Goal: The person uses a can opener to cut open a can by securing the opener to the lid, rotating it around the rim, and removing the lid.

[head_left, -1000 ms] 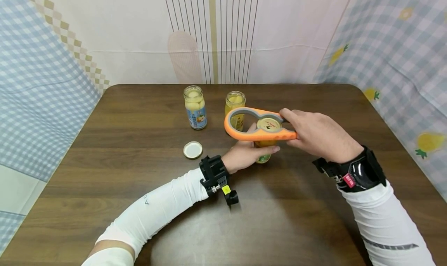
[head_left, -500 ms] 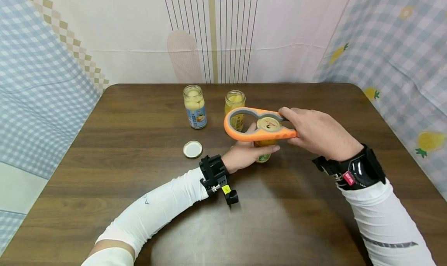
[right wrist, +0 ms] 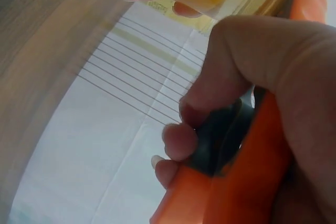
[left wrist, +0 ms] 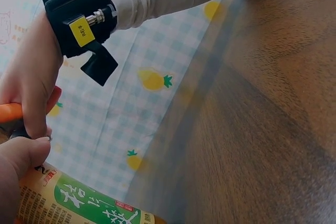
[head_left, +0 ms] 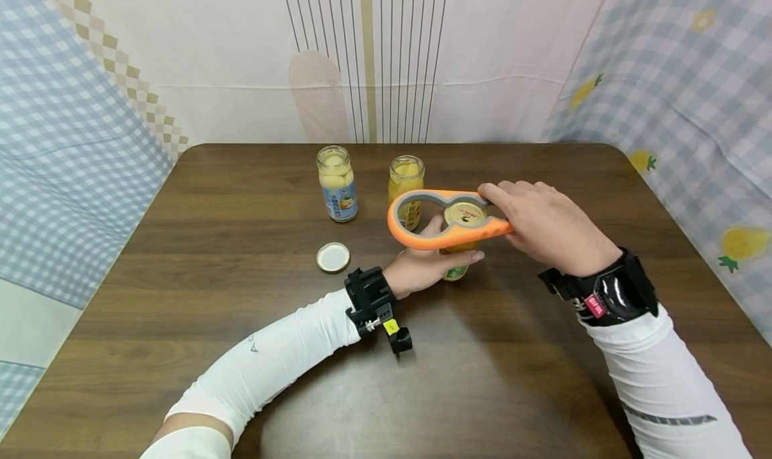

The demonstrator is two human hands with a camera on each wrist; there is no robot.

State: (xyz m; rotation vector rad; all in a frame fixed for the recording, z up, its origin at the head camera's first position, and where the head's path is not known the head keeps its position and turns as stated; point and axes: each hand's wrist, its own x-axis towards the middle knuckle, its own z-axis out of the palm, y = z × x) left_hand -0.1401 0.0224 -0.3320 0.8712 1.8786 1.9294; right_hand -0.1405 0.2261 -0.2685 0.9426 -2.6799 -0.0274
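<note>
An orange-and-grey jar opener (head_left: 467,233) lies around the gold lid (head_left: 464,212) of a jar with yellow contents (head_left: 455,273). My right hand (head_left: 545,224) grips its handle end; in the right wrist view the fingers (right wrist: 179,141) curl round the orange handles. My left hand (head_left: 422,268) holds the jar's body from the left, thumb along the near side. In the left wrist view, the jar's green-and-cream label (left wrist: 79,200) shows below the thumb. The left hand's far fingers are partly hidden behind the jar and the opener.
Behind the opener stands an open jar of yellow pieces (head_left: 407,169), partly covered by it. To its left is another open jar with a blue label (head_left: 339,194). A loose lid (head_left: 333,258) lies white side up on the wooden table (head_left: 241,271).
My right hand has shifted slightly toward the back of the table, swinging the opener so its looped end comes a little nearer me. My left hand and the jar stay in place.
</note>
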